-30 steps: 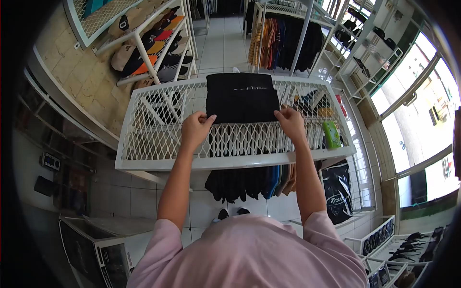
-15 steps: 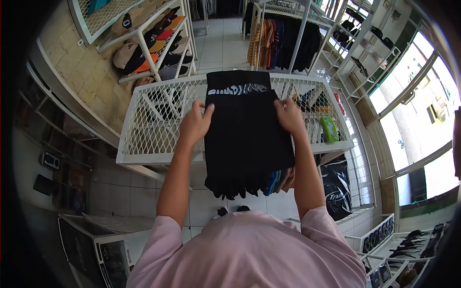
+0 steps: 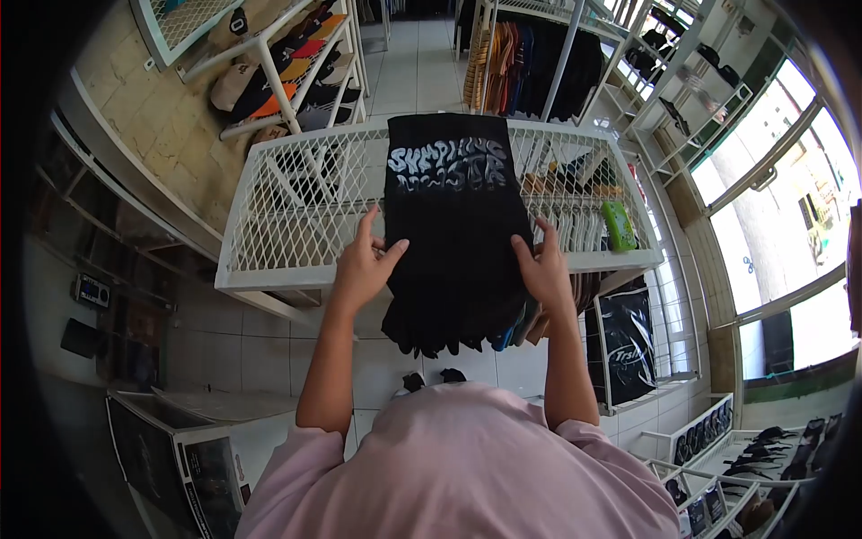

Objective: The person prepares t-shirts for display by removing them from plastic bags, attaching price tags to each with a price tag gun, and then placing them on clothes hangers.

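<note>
A black T-shirt (image 3: 458,229) with pale, wavy lettering near its far end lies folded on a white mesh-top rack (image 3: 292,216), its near part reaching past the rack's front edge. At its left edge, my left hand (image 3: 364,265) has the thumb on top of the cloth, the index finger stretched out and other fingers partly hidden by the edge. My right hand (image 3: 545,269) grips the opposite edge in the same way, thumb over the fabric. Below the shirt's near end, dark garments (image 3: 431,337) hang under the rack.
A green packet (image 3: 618,226) lies on the rack's right side. Caps fill a slanted shelf (image 3: 296,76) at the back left. Shirts (image 3: 512,76) hang beyond the rack. A black printed bag (image 3: 627,350) is at right, by shelves and glass doors.
Both hands have come nearer to my body along the shirt's sides. The upper layer has drawn back, showing more of the lettering. The view has shifted slightly.
</note>
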Action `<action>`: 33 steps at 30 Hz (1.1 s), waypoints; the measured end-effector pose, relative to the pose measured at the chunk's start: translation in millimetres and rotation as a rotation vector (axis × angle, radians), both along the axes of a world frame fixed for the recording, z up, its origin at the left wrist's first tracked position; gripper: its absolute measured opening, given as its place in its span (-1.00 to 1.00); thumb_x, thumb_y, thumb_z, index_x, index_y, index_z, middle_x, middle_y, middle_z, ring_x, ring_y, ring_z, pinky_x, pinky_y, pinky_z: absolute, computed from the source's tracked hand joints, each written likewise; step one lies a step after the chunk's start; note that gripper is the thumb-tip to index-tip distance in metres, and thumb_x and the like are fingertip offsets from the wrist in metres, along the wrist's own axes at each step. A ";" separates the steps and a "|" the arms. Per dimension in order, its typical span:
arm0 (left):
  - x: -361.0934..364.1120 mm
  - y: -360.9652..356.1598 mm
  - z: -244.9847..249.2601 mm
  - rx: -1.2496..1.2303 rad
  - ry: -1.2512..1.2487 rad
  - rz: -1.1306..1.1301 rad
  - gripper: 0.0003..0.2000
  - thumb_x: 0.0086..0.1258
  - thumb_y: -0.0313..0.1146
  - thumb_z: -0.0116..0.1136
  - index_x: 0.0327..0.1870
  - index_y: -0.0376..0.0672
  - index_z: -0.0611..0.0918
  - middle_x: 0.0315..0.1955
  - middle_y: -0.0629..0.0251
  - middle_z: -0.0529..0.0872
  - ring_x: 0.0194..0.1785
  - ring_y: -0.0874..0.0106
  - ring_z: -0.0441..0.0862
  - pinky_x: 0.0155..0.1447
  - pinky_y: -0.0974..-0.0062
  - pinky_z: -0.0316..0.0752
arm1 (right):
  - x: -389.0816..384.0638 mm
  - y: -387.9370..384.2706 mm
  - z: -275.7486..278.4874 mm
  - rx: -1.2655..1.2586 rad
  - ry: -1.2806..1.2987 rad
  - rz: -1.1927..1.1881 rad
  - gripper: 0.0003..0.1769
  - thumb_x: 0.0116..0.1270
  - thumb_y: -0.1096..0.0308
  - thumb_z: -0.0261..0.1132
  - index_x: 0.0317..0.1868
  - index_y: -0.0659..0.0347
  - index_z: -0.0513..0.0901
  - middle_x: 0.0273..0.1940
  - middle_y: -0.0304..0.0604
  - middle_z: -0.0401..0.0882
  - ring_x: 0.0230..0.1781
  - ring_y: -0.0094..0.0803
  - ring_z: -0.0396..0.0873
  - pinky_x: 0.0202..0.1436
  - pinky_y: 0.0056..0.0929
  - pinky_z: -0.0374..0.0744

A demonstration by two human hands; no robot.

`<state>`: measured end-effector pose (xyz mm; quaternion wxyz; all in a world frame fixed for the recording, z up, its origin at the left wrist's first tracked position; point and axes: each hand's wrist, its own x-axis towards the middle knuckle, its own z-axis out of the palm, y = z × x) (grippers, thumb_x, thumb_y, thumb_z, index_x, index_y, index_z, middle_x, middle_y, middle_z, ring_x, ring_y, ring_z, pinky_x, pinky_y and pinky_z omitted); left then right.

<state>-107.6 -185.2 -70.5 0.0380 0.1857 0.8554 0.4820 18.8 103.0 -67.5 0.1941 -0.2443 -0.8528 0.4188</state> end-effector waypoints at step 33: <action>-135.3 282.0 -38.4 -0.447 0.786 0.078 -0.71 0.47 -0.09 0.37 -0.13 -0.15 0.72 -0.12 0.16 0.70 0.06 0.07 0.67 0.05 0.02 0.57 | 44.5 -42.3 -59.9 -0.201 0.156 -0.238 -0.45 0.29 0.01 0.65 -0.10 0.29 0.61 -0.42 -0.15 0.58 -0.46 -0.30 0.52 -0.29 -0.32 0.55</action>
